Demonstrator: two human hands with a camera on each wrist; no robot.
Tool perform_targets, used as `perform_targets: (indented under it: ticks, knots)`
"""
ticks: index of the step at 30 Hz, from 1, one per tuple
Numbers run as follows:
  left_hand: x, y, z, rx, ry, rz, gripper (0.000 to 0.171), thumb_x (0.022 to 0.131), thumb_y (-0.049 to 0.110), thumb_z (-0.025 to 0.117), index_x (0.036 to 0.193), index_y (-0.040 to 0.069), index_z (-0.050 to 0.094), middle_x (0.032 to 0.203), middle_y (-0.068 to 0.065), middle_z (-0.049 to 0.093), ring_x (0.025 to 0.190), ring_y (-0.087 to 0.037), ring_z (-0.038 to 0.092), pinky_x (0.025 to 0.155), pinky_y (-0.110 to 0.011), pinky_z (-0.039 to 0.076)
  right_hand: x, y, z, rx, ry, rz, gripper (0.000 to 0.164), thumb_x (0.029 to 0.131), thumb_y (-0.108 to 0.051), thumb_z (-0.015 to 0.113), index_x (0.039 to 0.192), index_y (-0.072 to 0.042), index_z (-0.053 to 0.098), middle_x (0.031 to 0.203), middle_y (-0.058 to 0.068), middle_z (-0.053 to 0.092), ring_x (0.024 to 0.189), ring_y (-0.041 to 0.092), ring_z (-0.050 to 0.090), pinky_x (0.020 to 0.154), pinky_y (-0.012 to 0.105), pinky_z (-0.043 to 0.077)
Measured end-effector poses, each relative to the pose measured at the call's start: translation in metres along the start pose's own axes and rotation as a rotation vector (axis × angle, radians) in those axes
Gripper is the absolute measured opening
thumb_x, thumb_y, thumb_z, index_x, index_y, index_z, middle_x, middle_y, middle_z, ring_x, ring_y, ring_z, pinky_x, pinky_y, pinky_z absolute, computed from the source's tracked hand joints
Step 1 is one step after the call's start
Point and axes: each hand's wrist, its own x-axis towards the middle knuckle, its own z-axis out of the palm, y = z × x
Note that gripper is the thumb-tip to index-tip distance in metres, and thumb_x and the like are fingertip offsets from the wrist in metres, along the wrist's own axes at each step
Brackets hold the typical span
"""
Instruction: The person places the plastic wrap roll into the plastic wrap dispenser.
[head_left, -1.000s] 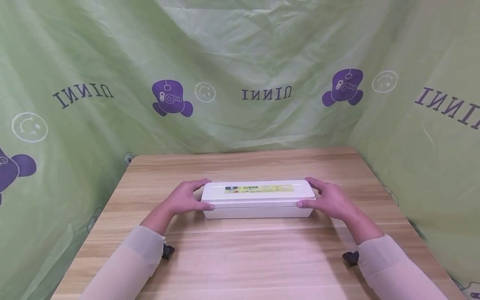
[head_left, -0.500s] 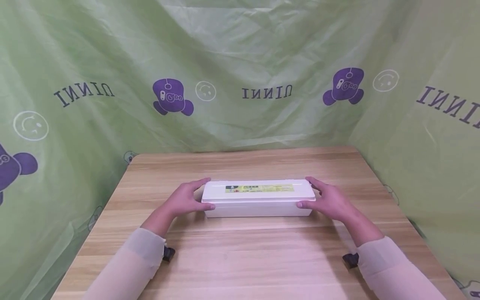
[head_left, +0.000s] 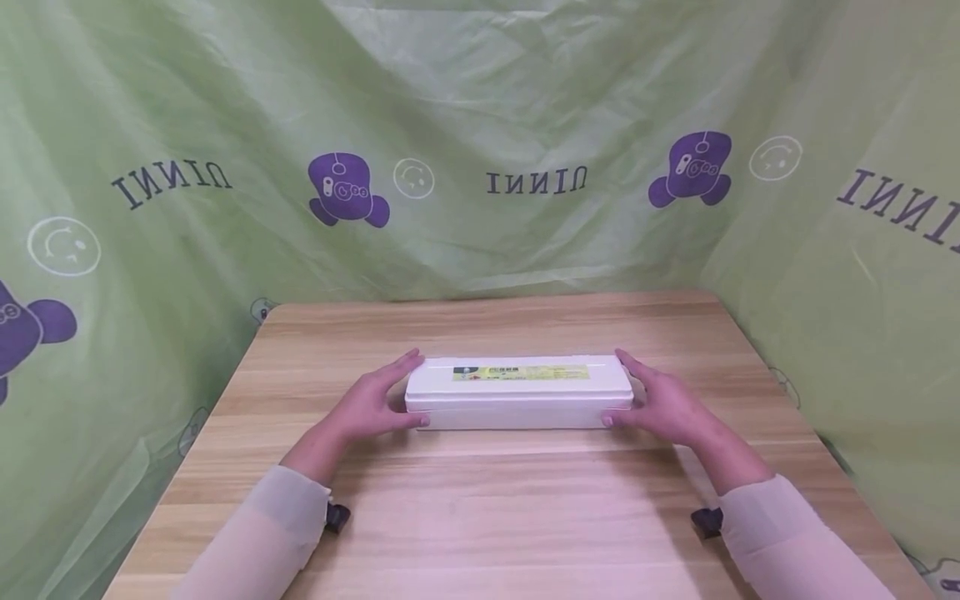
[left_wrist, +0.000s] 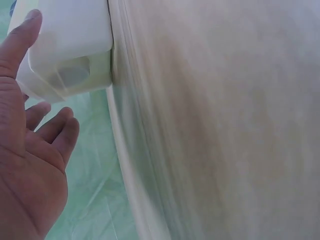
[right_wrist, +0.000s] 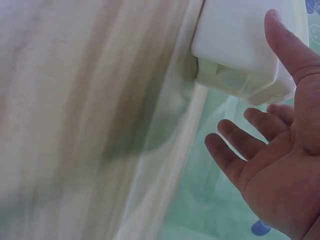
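Observation:
A long white lidded plastic box with a yellow label on its lid rests on the wooden table, its lid down. At its left end is my left hand, thumb by the front face and fingers spread toward the back corner. My right hand mirrors this at the right end. In the left wrist view, the fingers of my left hand stand apart from the box end. The right wrist view shows my right hand with loosely extended fingers below the box end. Whether either thumb touches, I cannot tell.
The wooden table extends on all sides of the box. A green curtain with purple figures and lettering hangs behind and beside it. Dark wrist devices hang below both sleeves.
Both hands have loosened: the thumbs have dropped lower along the front face and the fingers have spread wider at the ends. The box stays about where it was; the view has shifted slightly.

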Motion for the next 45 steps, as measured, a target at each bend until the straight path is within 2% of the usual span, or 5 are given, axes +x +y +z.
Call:
perform_targets:
  ticks: [13, 17, 22, 33, 45]
  knots:
    - [-0.001, 0.009, 0.001, 0.057, 0.002, -0.016, 0.092, 0.080, 0.041, 0.091, 0.158, 0.027, 0.046, 0.166, -0.001, 0.036, 0.146, -0.030, 0.044, 0.120, -0.052, 0.035, -0.004, 0.000, 0.003, -0.040, 0.019, -0.017, 0.102, 0.085, -0.045, 0.085, 0.166, -0.033, 0.025, 0.157, 0.030, 0.040, 0.138, 0.051, 0.046, 0.114, 0.068, 0.035]
    - [-0.001, 0.013, 0.000, 0.080, 0.014, -0.033, 0.089, 0.079, 0.043, 0.091, 0.156, 0.026, 0.049, 0.164, -0.001, 0.040, 0.141, -0.029, 0.051, 0.119, -0.052, 0.037, -0.004, -0.002, 0.003, -0.051, 0.030, -0.012, 0.100, 0.084, -0.043, 0.086, 0.165, -0.032, 0.027, 0.154, 0.030, 0.044, 0.104, 0.038, 0.063, 0.101, 0.059, 0.050]
    - [-0.001, 0.014, 0.001, 0.096, 0.028, -0.042, 0.088, 0.078, 0.047, 0.091, 0.154, 0.026, 0.052, 0.162, -0.001, 0.043, 0.140, -0.029, 0.052, 0.118, -0.052, 0.038, -0.004, -0.004, 0.002, -0.054, 0.023, 0.008, 0.100, 0.084, -0.041, 0.086, 0.165, -0.032, 0.028, 0.153, 0.031, 0.045, 0.062, 0.021, 0.042, 0.073, 0.038, 0.047]
    - [-0.004, 0.022, 0.001, 0.140, 0.052, -0.053, 0.086, 0.076, 0.045, 0.092, 0.151, 0.024, 0.056, 0.158, -0.002, 0.047, 0.138, -0.035, 0.052, 0.115, -0.051, 0.042, -0.005, -0.007, 0.007, -0.112, 0.073, -0.061, 0.097, 0.085, -0.038, 0.086, 0.163, -0.017, 0.033, 0.153, 0.026, 0.046, 0.124, 0.043, 0.060, 0.110, 0.062, 0.044]
    - [-0.009, 0.029, 0.001, 0.191, 0.038, -0.098, 0.088, 0.077, 0.045, 0.091, 0.153, 0.028, 0.051, 0.160, 0.003, 0.043, 0.140, -0.035, 0.050, 0.115, -0.052, 0.041, -0.008, -0.009, 0.006, -0.166, 0.083, -0.068, 0.095, 0.086, -0.037, 0.085, 0.163, -0.017, 0.032, 0.161, 0.015, 0.040, 0.139, 0.050, 0.044, 0.116, 0.063, 0.036]
